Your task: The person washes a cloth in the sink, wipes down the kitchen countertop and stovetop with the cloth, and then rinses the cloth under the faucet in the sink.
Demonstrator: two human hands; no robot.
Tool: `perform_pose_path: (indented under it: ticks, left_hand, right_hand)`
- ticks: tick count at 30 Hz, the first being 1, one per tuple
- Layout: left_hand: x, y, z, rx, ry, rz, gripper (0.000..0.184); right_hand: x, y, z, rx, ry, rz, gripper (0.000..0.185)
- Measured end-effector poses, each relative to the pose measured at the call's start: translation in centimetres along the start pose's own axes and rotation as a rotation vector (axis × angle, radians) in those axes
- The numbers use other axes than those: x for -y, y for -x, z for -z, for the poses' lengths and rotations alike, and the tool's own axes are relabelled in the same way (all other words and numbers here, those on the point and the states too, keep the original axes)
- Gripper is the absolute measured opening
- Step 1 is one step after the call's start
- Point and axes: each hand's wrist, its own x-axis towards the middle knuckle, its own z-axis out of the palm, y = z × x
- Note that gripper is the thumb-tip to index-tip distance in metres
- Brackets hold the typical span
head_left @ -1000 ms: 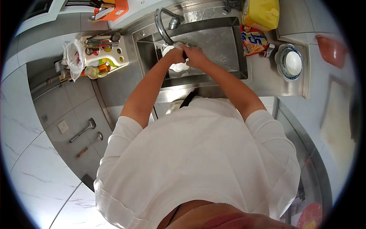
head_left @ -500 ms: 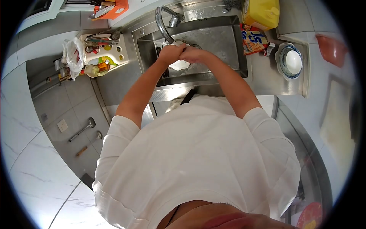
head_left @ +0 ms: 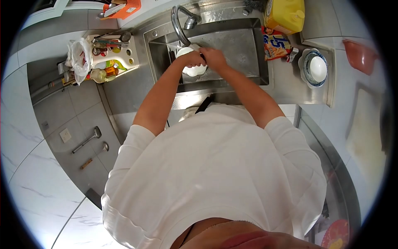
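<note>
Head view, the one feed I have. I see the left hand lying across a white dish in the left part of the sink, its fingers curled over the surface. The right hand meets it at the dish's right edge, fingers bent inward. Left grip: touching the dish; I cannot tell how firmly it closes. Right grip: narrow-looking, but the fingertips are hidden and I cannot tell what they hold.

Surroundings: the curved faucet arches over the basin's far left, its spout ending just beside the dish's far edge, the main obstacle near the hands. Right of the basin, a yellow jug and an orange packet crowd the rim; nested bowls sit farther right on the counter. Left of it I log a utensil rack and a plastic bag, both well apart from the hands.

Edges: the basin's left wall is near the dish; its front rim crosses beneath both forearms, with the white shirt close to the counter's front edge. The widest open room is bare steel, right of the right hand, reaching to the basin's right wall.
</note>
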Motion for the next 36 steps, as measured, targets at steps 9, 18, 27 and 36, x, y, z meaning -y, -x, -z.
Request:
perform_pose_path:
  ticks: [9, 18, 27, 36]
  left_hand:
    - [1.2, 2.3, -0.2, -0.678, -0.711, -0.604, 0.025]
    - [-1.3, 4.8, -0.9, -0.631, -0.725, -0.934, 0.025]
    - [0.8, -1.3, -0.5, -0.663, -0.927, -0.303, 0.047]
    - [-0.7, 1.5, 1.3, 0.023, -0.192, -0.12, 0.033]
  right_hand:
    - [0.4, -0.6, 2.7, 0.269, -1.172, -0.281, 0.065]
    - [-5.2, -2.3, -2.4, 1.085, -1.478, -0.574, 0.021]
    - [0.9, -1.4, -0.5, 0.051, -0.037, -0.184, 0.021]
    - [2.4, -0.3, 1.2, 0.102, 0.025, -0.168, 0.063]
